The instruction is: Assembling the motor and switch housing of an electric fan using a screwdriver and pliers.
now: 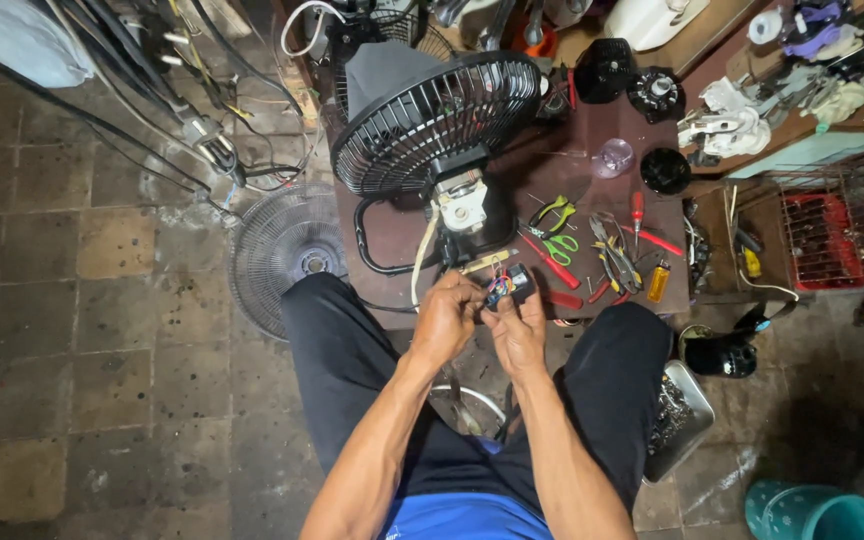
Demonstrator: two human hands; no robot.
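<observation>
**Both hands on the fan's switch block**

The left hand (444, 318) and right hand (520, 322) are closed together round a small black switch block (512, 284) with coloured wires, held at the near edge of the table (392, 225), just in front of the fan motor (464, 203). The step looks like wiring work on the switch (fine fingertip control seems called for next). The black fan guard (432, 120) tilts behind; pliers and screwdrivers (602, 255) lie to the right.

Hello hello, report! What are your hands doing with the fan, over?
Left hand and right hand both pinching a small wired switch part. Fan lies on the table, motor exposed. Pliers and screwdrivers beside; nothing blocking.
</observation>
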